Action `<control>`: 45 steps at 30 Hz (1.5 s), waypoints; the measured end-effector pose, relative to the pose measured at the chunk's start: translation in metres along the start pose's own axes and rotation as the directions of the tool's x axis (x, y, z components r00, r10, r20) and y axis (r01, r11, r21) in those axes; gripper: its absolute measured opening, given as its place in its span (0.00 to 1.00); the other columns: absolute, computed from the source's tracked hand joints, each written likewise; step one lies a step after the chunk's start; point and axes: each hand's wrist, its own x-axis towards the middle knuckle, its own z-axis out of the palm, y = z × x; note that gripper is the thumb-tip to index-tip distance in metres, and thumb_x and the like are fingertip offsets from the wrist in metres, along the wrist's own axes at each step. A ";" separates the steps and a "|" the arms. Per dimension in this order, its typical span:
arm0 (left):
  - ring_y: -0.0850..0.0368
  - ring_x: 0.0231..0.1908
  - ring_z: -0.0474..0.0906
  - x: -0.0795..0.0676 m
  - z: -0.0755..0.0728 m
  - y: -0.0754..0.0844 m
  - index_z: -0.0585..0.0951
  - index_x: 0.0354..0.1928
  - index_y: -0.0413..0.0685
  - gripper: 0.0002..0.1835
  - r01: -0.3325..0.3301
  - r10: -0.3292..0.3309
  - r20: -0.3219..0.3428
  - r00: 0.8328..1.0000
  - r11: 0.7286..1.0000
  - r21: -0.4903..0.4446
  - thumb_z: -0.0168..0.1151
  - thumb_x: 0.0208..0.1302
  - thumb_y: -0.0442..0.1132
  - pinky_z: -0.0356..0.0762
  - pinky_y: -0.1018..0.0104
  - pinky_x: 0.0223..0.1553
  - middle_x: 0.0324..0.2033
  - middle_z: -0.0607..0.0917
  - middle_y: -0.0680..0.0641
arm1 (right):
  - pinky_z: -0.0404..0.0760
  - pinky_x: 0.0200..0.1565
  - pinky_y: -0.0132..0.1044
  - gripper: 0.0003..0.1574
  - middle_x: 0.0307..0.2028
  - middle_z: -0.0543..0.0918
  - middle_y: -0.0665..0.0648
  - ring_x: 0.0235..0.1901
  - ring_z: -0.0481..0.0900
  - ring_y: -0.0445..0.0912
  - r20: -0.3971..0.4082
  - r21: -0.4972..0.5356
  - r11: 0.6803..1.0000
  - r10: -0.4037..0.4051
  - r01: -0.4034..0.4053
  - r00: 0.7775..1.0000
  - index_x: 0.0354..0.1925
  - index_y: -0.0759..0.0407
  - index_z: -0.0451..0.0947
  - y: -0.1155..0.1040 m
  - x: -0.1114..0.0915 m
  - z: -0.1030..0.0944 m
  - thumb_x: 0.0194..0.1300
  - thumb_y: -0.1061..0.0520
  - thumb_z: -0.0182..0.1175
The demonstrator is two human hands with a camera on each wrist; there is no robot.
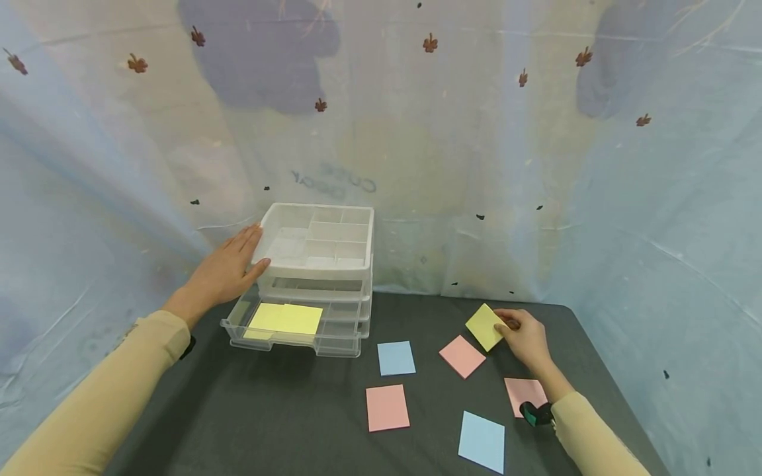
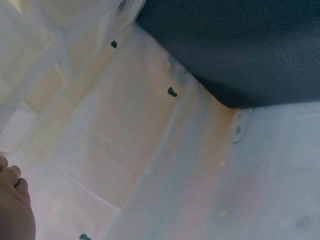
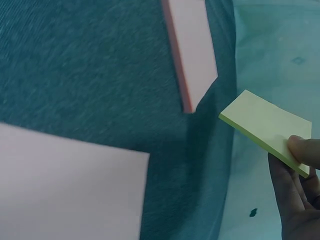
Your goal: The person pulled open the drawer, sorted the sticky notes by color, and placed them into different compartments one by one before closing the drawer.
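Note:
A pad of yellow sticky notes [image 1: 485,327] is pinched between the thumb and fingers of my right hand [image 1: 526,340], raised over the right side of the table. In the right wrist view the yellow pad [image 3: 267,125] is tilted, its thickness showing along one edge. My left hand [image 1: 223,271] rests with extended fingers on the left side of a white plastic drawer organizer [image 1: 312,264], its thumb at the top tray's front corner. The organizer's bottom clear drawer [image 1: 339,345] is pulled out, with yellow sticky notes [image 1: 286,318] lying in it.
Pink sticky note pads [image 1: 462,357] and blue ones [image 1: 396,358] lie scattered on the dark table [image 1: 286,416]. One pink pad [image 1: 524,395] is partly under my right wrist in the head view. A patterned curtain [image 1: 417,145] hangs behind and beside the table.

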 end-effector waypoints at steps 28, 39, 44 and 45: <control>0.35 0.81 0.39 -0.001 -0.002 0.002 0.41 0.83 0.37 0.44 0.003 -0.003 0.019 1.000 1.000 -0.005 0.42 0.83 0.60 0.44 0.37 0.79 0.82 0.43 0.34 | 0.89 0.46 0.57 0.18 0.41 0.85 0.62 0.42 0.88 0.59 -0.117 0.130 0.951 -0.267 0.282 0.957 0.52 0.65 0.87 -0.081 0.003 -0.004 0.63 0.70 0.72; 0.35 0.81 0.39 -0.001 -0.002 0.001 0.41 0.83 0.37 0.45 0.006 -0.006 0.017 1.000 1.000 0.004 0.42 0.83 0.60 0.44 0.36 0.79 0.82 0.43 0.34 | 0.87 0.39 0.26 0.19 0.42 0.85 0.60 0.41 0.88 0.56 -0.134 0.220 0.905 -0.341 0.364 0.930 0.51 0.63 0.89 -0.112 0.005 0.002 0.60 0.70 0.74; 0.35 0.81 0.39 0.000 -0.001 0.000 0.41 0.83 0.37 0.45 0.004 -0.004 0.012 1.000 1.000 0.003 0.42 0.83 0.60 0.44 0.37 0.79 0.82 0.44 0.34 | 0.88 0.39 0.28 0.19 0.42 0.86 0.59 0.41 0.88 0.54 -0.129 0.266 0.883 -0.365 0.386 0.922 0.51 0.62 0.89 -0.130 0.004 0.004 0.60 0.70 0.74; 0.35 0.81 0.40 0.000 -0.001 0.000 0.41 0.83 0.37 0.45 0.003 -0.003 0.010 1.000 1.000 0.001 0.42 0.83 0.60 0.44 0.36 0.79 0.82 0.44 0.34 | 0.88 0.39 0.28 0.19 0.42 0.86 0.59 0.41 0.88 0.54 -0.129 0.275 0.877 -0.372 0.393 0.919 0.51 0.62 0.89 -0.133 0.004 0.004 0.60 0.70 0.75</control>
